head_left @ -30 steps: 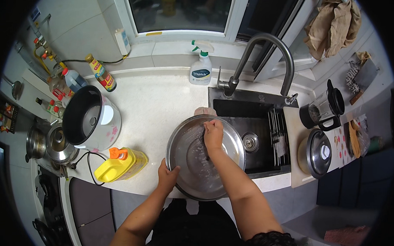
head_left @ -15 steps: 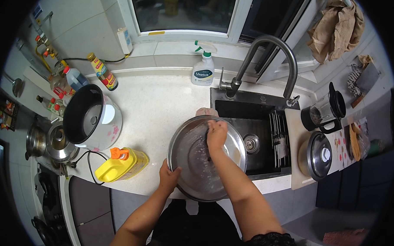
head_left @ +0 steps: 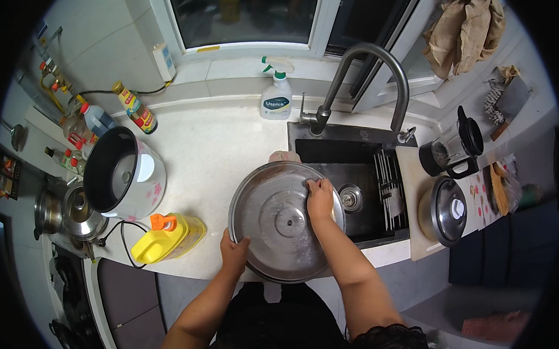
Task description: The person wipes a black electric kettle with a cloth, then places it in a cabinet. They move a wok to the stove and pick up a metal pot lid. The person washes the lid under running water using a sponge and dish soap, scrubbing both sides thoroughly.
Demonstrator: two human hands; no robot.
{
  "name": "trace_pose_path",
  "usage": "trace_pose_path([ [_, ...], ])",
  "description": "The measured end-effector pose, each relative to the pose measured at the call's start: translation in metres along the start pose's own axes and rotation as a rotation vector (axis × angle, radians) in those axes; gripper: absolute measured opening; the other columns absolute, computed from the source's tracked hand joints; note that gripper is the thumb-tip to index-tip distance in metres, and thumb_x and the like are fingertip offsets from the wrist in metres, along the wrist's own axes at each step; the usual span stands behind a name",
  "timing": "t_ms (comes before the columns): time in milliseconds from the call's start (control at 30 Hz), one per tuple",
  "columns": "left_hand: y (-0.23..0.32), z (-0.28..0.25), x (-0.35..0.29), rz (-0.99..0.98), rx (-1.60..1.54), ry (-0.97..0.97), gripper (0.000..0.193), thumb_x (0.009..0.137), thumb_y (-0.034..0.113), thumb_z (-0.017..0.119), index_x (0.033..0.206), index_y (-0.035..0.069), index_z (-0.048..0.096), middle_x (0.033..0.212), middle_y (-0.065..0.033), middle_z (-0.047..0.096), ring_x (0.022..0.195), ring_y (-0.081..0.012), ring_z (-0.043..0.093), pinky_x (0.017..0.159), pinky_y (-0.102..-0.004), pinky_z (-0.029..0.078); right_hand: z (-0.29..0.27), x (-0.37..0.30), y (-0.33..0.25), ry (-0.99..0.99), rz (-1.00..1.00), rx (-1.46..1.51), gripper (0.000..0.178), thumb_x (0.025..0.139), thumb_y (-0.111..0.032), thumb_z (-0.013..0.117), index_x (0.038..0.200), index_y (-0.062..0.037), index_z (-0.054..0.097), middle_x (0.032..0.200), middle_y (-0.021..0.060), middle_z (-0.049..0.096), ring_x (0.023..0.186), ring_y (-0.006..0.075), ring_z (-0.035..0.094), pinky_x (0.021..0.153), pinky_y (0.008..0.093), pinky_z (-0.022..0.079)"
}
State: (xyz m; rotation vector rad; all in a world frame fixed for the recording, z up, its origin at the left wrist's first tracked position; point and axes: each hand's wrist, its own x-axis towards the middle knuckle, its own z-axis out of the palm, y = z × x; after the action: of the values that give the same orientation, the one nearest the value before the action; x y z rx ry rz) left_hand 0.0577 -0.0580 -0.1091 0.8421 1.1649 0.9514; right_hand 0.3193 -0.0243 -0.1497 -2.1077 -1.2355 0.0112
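In front of me is a large round metal lid (head_left: 282,242), its inside facing up, with a small dark fitting at its centre and wet, sudsy streaks. My left hand (head_left: 234,253) grips its left rim, thumb on top and fingers underneath. My right hand (head_left: 320,201) presses down on the right part of the inside with fingers closed; whatever is in them is hidden. Part of a pinkish cloth-like thing (head_left: 285,156) shows past the far rim. The lid overlaps the left edge of the black sink (head_left: 367,224).
Left on the counter are a yellow jug (head_left: 171,238), a deep dark-lined pot (head_left: 150,179), a sauce bottle (head_left: 135,109) and several pans. A spray bottle (head_left: 276,102) stands behind. Right of the faucet (head_left: 396,78) are a blender (head_left: 457,147) and a lidded pot (head_left: 442,215).
My right hand has moved from the upper middle of the lid toward its right side. The lid's centre, partly covered before, now shows. The whole view has shifted slightly.
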Motion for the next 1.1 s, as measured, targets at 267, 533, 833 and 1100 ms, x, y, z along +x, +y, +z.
trace_pose_path([
  [267, -0.013, -0.007, -0.001, -0.021, -0.107, -0.006, 0.034, 0.078, -0.007, 0.057, 0.110, 0.001, 0.049, 0.096, -0.0103, 0.061, 0.083, -0.0179, 0.061, 0.075, -0.0310, 0.050, -0.037, -0.015, -0.020, -0.278, 0.372, 0.305, 0.010, 0.079, -0.013, 0.064, 0.086, -0.0056, 0.066, 0.088, 0.0152, 0.057, 0.086, 0.0312, 0.055, 0.072, 0.0400, 0.046],
  [533, -0.012, -0.007, 0.001, -0.114, -0.107, -0.015, 0.039, 0.080, -0.005, 0.056, 0.116, 0.001, 0.043, 0.103, -0.0134, 0.059, 0.091, -0.0224, 0.061, 0.081, -0.0371, 0.051, -0.006, -0.036, -0.038, -0.392, 0.083, 0.409, 0.019, 0.079, -0.018, 0.064, 0.079, 0.0007, 0.060, 0.078, 0.0154, 0.055, 0.081, 0.0333, 0.053, 0.074, 0.0374, 0.042],
  [833, -0.021, -0.009, 0.004, 0.016, -0.014, -0.021, 0.038, 0.079, -0.004, 0.057, 0.115, 0.000, 0.046, 0.101, -0.0111, 0.060, 0.090, -0.0196, 0.060, 0.082, -0.0337, 0.050, 0.005, -0.024, -0.047, -0.221, -0.217, 0.166, 0.005, 0.080, -0.007, 0.063, 0.081, -0.0046, 0.067, 0.080, 0.0152, 0.055, 0.078, 0.0321, 0.055, 0.068, 0.0403, 0.045],
  [1100, -0.005, -0.003, -0.003, 0.106, 0.133, 0.009, 0.035, 0.077, -0.001, 0.059, 0.111, -0.001, 0.051, 0.100, -0.0093, 0.060, 0.089, -0.0166, 0.057, 0.081, -0.0309, 0.047, 0.003, -0.019, -0.044, -0.259, -0.193, 0.096, 0.010, 0.078, -0.005, 0.061, 0.085, -0.0047, 0.068, 0.081, 0.0154, 0.055, 0.080, 0.0325, 0.057, 0.071, 0.0405, 0.047],
])
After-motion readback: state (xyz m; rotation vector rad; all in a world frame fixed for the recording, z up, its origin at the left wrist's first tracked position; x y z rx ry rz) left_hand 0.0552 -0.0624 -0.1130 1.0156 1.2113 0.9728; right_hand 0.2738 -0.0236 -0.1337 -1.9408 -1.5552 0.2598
